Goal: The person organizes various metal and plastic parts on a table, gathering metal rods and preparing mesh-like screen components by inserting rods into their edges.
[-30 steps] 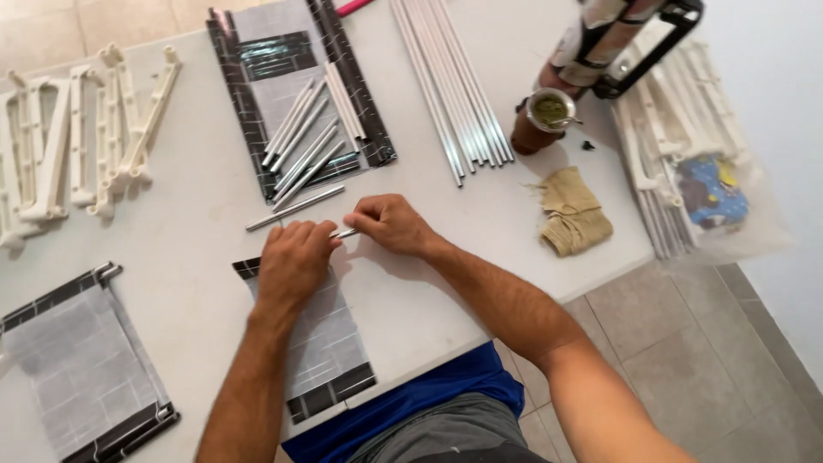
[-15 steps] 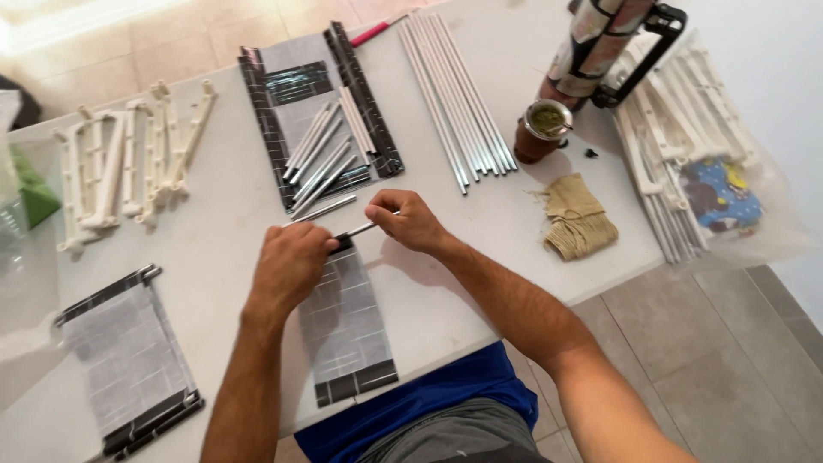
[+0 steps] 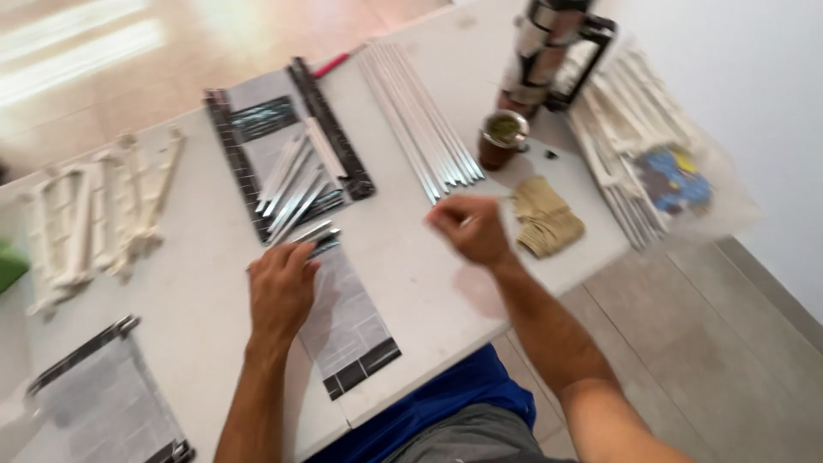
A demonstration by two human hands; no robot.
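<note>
The picture is bright, with daylight glare on the floor [image 3: 77, 43] at the far left. Motion blur softens everything, most strongly the right hand [image 3: 470, 227] and the far right. The white table [image 3: 403, 257] shows only soft, weak shadows.

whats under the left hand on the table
The left hand rests flat on a grey mesh sheet with dark end strips, its fingers by a metal strip at the sheet's top edge. The part of the sheet beneath the palm is covered.
</note>
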